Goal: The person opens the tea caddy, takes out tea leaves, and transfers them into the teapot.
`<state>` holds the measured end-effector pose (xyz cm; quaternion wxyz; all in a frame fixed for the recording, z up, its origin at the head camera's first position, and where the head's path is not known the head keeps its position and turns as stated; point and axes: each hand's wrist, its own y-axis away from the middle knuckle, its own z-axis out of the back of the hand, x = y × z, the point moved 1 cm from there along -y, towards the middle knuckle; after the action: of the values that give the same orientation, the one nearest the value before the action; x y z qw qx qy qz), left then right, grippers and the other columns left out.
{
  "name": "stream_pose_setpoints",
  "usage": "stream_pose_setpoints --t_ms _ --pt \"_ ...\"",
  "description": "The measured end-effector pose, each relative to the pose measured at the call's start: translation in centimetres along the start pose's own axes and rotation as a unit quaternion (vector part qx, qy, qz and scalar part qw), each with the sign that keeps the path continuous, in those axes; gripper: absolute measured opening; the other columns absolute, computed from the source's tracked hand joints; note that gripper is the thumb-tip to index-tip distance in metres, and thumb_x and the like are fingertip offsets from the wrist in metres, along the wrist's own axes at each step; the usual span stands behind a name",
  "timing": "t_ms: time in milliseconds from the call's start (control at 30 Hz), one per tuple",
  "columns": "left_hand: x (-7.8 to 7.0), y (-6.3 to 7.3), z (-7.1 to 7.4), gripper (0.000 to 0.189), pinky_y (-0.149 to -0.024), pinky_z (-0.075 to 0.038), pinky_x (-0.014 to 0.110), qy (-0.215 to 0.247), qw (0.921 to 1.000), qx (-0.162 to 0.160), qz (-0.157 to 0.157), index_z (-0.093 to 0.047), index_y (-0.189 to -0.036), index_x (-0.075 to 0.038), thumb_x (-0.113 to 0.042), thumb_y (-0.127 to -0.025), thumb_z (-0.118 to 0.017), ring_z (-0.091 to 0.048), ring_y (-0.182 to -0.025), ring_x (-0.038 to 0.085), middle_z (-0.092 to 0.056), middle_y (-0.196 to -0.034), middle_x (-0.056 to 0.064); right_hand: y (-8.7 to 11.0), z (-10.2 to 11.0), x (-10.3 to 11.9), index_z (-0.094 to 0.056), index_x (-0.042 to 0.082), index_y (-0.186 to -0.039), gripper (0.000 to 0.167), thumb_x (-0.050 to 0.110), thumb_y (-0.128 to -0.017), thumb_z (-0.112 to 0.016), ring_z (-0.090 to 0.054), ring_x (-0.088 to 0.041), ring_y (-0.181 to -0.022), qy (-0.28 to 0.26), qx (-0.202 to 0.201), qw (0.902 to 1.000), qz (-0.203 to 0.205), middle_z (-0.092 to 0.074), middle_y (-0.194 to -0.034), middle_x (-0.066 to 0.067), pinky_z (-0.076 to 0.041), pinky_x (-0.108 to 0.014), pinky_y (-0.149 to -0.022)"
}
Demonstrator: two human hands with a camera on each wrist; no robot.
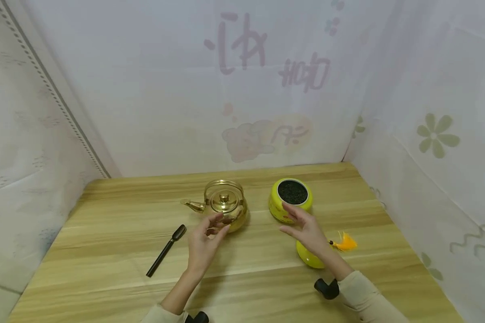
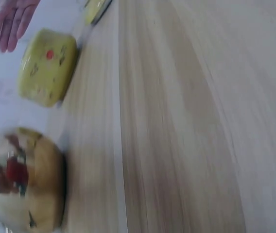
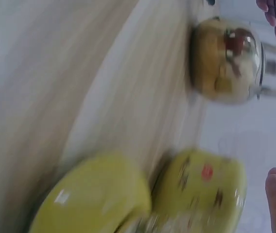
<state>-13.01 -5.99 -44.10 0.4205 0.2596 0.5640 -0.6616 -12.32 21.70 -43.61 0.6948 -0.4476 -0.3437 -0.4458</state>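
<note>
My left hand (image 1: 202,246) hovers in front of a shiny gold teapot (image 1: 224,211), its fingers loosely bent and holding nothing. The teapot has its lid on, its spout points left, and its handle stands upright. My right hand (image 1: 309,231), also holding nothing, has fingers and thumb spread near a yellow tea canister (image 1: 278,208). Dark tea leaves (image 1: 293,193) fill this uncovered canister. Partly hidden under my right hand and wrist lies the yellow canister lid (image 1: 309,259), with an orange tassel (image 1: 345,242). In the right wrist view, the lid (image 3: 94,194) appears beside the canister (image 3: 201,189).
A dark tea scoop (image 1: 165,252) lies on the wooden table (image 1: 250,291), left of my left hand. Behind the table hangs a pale printed cloth (image 1: 165,112), with more cloth along both sides.
</note>
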Motion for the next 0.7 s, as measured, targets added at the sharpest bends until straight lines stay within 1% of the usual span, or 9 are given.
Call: stream_pose_setpoints --t_ms 100,167,233,300,367,433,533,600,700 --pt "-0.5 0.0 -1.4 0.036 -0.069 -0.058 0.032 0.016 0.9996 0.023 -0.004 -0.063 -0.108 0.006 0.003 -0.074 -0.075 -0.065 -0.085 0.033 -0.068 -0.102 0.019 1.3 1.7 -0.2 -0.047 -0.004 -0.134 0.056 0.004 -0.083 -0.069 -0.047 -0.023 -0.126 0.025 -0.025 0.9994 -0.003 -0.048 -0.137 -0.022 -0.042 -0.029 -0.101" --pt "-1.1 -0.1 -2.2 0.039 -0.072 -0.058 0.039 0.025 0.9991 0.033 -0.003 -0.062 -0.11 0.008 0.005 -0.073 -0.075 -0.065 -0.089 0.036 -0.067 -0.105 0.021 2.2 2.7 -0.4 -0.05 -0.003 -0.132 0.054 0.004 -0.083 -0.07 -0.049 -0.012 -0.124 0.043 -0.042 0.9982 -0.006 -0.05 -0.135 -0.022 -0.042 -0.021 -0.1" --pt "-2.0 -0.3 -3.0 0.041 -0.075 -0.057 0.044 0.034 0.9984 0.045 0.005 -0.06 -0.111 0.01 0.007 -0.072 -0.075 -0.064 -0.093 0.039 -0.066 -0.107 0.023 3.0 3.6 -0.6 -0.051 -0.003 -0.131 0.053 0.004 -0.082 -0.07 -0.05 -0.003 -0.12 0.06 -0.054 0.9967 -0.01 -0.052 -0.133 -0.022 -0.042 -0.016 -0.098" --pt "-3.0 -0.6 -3.5 0.043 -0.078 -0.055 0.047 0.042 0.9973 0.059 0.012 -0.059 -0.112 0.013 0.009 -0.072 -0.075 -0.063 -0.097 0.04 -0.064 -0.11 0.025 3.6 4.2 -0.8 -0.053 -0.003 -0.129 0.052 0.003 -0.081 -0.071 -0.051 0.0 -0.117 0.075 -0.063 0.9951 -0.012 -0.054 -0.13 -0.022 -0.044 -0.016 -0.097" --pt "-3.3 -0.8 -4.3 0.045 -0.081 -0.054 0.05 0.043 0.996 0.075 0.021 -0.057 -0.114 0.014 0.007 -0.073 -0.075 -0.062 -0.101 0.041 -0.063 -0.112 0.026 4.1 4.7 -1.1 -0.054 -0.003 -0.128 0.051 0.003 -0.08 -0.072 -0.053 -0.002 -0.115 0.092 -0.067 0.9933 -0.019 -0.056 -0.128 -0.021 -0.046 -0.018 -0.095" --pt "-3.0 -1.0 -5.1 0.049 -0.084 -0.052 0.05 0.047 0.9941 0.092 0.03 -0.056 -0.118 0.012 0.003 -0.074 -0.075 -0.06 -0.106 0.04 -0.061 -0.117 0.025 4.6 5.0 -1.4 -0.055 -0.004 -0.126 0.05 0.004 -0.079 -0.073 -0.056 -0.01 -0.114 0.111 -0.067 0.9912 -0.027 -0.058 -0.125 -0.02 -0.048 -0.024 -0.094" --pt "-1.7 -1.1 -6.5 0.054 -0.088 -0.051 0.048 0.053 0.9907 0.117 0.045 -0.054 -0.124 0.008 -0.004 -0.076 -0.076 -0.058 -0.111 0.037 -0.059 -0.123 0.023 5.2 5.5 -2.0 -0.059 -0.004 -0.122 0.047 0.005 -0.078 -0.074 -0.059 -0.024 -0.111 0.15 -0.059 0.9862 -0.037 -0.061 -0.12 -0.018 -0.05 -0.034 -0.091" --pt "-1.0 -1.3 -7.3 0.057 -0.091 -0.051 0.045 0.057 0.9884 0.13 0.054 -0.053 -0.127 0.005 -0.009 -0.077 -0.077 -0.057 -0.115 0.035 -0.057 -0.127 0.021 5.6 5.6 -2.4 -0.061 -0.003 -0.119 0.045 0.006 -0.077 -0.075 -0.059 -0.031 -0.107 0.176 -0.051 0.9822 -0.042 -0.063 -0.117 -0.016 -0.052 -0.039 -0.089" --pt "-0.3 -1.6 -8.5 0.06 -0.093 -0.05 0.041 0.055 0.9853 0.147 0.068 -0.051 -0.13 0.003 -0.014 -0.078 -0.077 -0.055 -0.117 0.034 -0.056 -0.129 0.02 6.1 5.9 -2.9 -0.063 -0.002 -0.115 0.041 0.006 -0.077 -0.075 -0.061 -0.034 -0.101 0.204 -0.038 0.9774 -0.04 -0.064 -0.112 -0.015 -0.054 -0.042 -0.084"
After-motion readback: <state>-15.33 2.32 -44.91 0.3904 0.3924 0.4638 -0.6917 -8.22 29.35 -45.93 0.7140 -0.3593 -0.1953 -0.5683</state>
